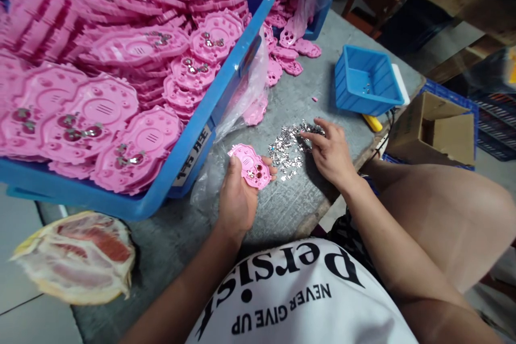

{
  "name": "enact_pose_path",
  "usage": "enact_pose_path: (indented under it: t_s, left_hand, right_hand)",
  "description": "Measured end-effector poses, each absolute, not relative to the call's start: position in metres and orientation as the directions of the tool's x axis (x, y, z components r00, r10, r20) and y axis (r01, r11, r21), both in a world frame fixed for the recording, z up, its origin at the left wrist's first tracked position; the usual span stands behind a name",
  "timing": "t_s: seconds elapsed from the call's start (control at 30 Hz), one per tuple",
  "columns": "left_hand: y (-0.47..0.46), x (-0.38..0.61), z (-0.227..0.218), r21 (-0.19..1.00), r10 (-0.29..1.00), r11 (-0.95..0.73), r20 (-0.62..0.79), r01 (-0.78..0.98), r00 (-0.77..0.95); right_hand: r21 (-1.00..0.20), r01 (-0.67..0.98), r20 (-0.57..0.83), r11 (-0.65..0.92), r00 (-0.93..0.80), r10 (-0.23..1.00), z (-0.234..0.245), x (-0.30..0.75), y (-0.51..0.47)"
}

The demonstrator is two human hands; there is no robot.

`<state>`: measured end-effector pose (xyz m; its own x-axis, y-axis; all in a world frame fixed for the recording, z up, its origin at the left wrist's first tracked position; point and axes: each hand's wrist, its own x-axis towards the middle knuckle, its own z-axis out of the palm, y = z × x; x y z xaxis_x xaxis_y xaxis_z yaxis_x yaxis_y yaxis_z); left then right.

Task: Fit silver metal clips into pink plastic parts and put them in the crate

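My left hand point(237, 197) is closed around a pink plastic plate point(250, 165) with small metal contacts on it, held just above the grey table point(282, 204). My right hand point(328, 150) rests on the table to its right. Its fingertips pinch at the edge of a heap of small shiny metal pieces point(288, 149); what they hold is too small to make out. A large blue crate point(209, 118) stacked with many more pink plates point(121, 64) stands to the left, close to my left hand.
A small blue tray point(365, 81) sits at the table's far right, with a yellow-handled tool point(373, 122) beside it. Loose pink plates point(288, 59) and a plastic bag lie behind. A peeled pomelo point(76, 255) is at the near left, a cardboard box point(435, 129) to the right.
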<state>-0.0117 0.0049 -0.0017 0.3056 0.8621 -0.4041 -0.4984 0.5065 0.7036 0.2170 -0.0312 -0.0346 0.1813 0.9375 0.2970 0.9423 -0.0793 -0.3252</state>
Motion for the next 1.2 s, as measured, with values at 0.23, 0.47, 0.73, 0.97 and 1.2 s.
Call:
enact_pose_path:
  t_s: [0.23,0.47,0.73,0.97,1.2]
  left_hand:
    - [0.005,-0.012,-0.003,0.704,0.864,0.503,-0.394,-0.501,0.314]
    - [0.005,-0.012,-0.002,0.698,0.861,0.509,-0.402,-0.504,0.312]
    - [0.006,-0.012,-0.001,0.708,0.865,0.502,-0.405,-0.496,0.297]
    - [0.006,-0.011,-0.001,0.702,0.86,0.51,-0.416,-0.497,0.294]
    - [0.006,-0.012,-0.001,0.703,0.86,0.509,-0.417,-0.496,0.292]
  right_hand:
    - [-0.323,0.946,0.254,-0.019,0.106,0.961,-0.027,0.21,-0.037]
    - [-0.33,0.943,0.278,-0.05,0.148,0.949,-0.027,0.211,-0.039]
    - [-0.356,0.934,0.249,-0.016,0.111,0.962,-0.024,0.21,-0.042]
    - [-0.346,0.938,0.3,-0.028,0.139,0.944,-0.029,0.207,-0.042]
    - [-0.367,0.927,0.312,-0.082,0.206,0.927,-0.032,0.212,-0.041]
